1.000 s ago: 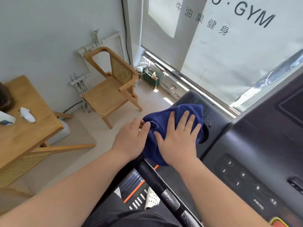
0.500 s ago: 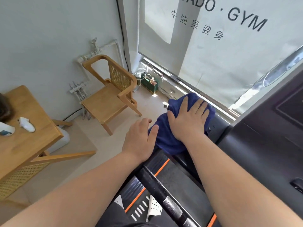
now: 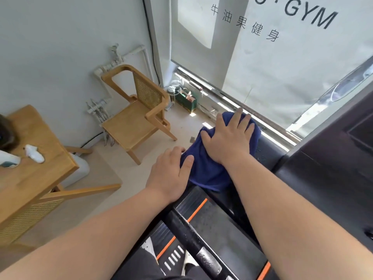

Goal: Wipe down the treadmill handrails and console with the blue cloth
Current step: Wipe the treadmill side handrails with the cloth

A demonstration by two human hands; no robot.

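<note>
Gym corner by a shaded window | blue cloth (image 3: pixel 207 174) draped over far-left corner of treadmill console (image 3: pixel 333 168) | right hand (image 3: pixel 228 138) presses it, fingers straight and spread | left hand (image 3: pixel 169 174) flat just beside, thumb touching cloth edge, gripping nothing | black handrail (image 3: pixel 193 237) nearer | wooden chair (image 3: pixel 135 118) and desk (image 3: pixel 30 172) left
</note>
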